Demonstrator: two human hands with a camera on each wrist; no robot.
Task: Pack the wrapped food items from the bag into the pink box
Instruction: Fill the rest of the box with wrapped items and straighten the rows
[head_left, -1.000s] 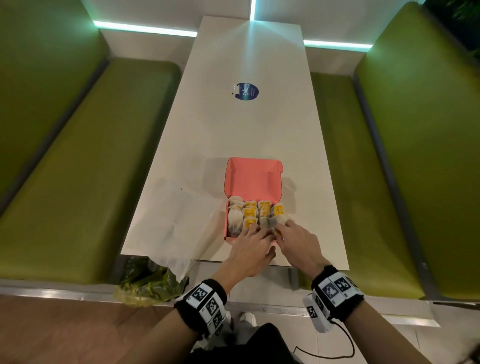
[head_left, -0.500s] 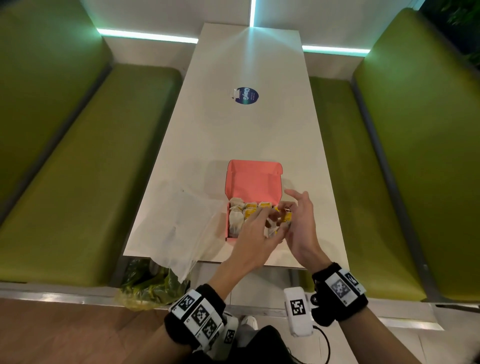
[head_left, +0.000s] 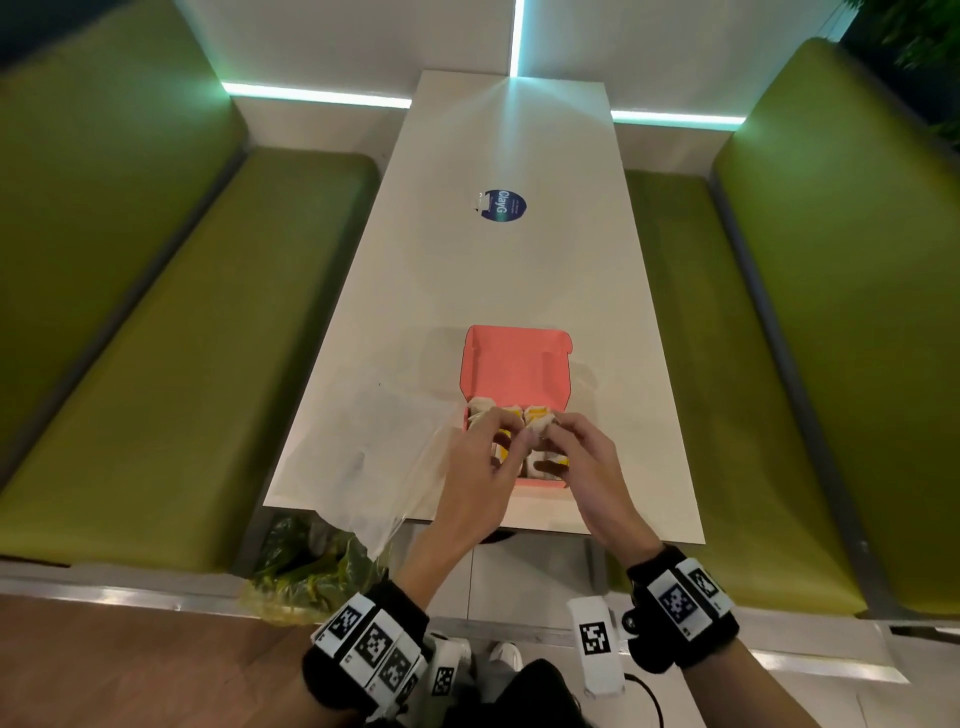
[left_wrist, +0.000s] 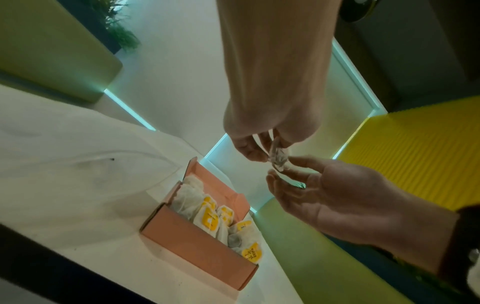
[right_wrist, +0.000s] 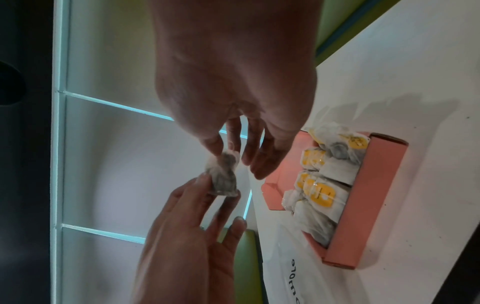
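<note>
both hands are raised above the near end of the pink box (head_left: 514, 376), sharing one small wrapped item (right_wrist: 223, 174) (clear wrap, greyish contents). left hand (left_wrist: 267, 86) pinches its top between thumb and fingertips; right hand (left_wrist: 335, 197) has its fingertips on the lower end, fingers mostly straight, palm open, touching rather than gripping. the item is clear of the box, not resting on anything. the box sits on the white table (head_left: 483, 270) near the front edge, lid flap standing open at the far side, already packed with wrapped food items (left_wrist: 207, 214) with yellow labels, standing in rows. the clear plastic bag (head_left: 374, 452) lies flat just left of the box, hanging over the table edge.
</note>
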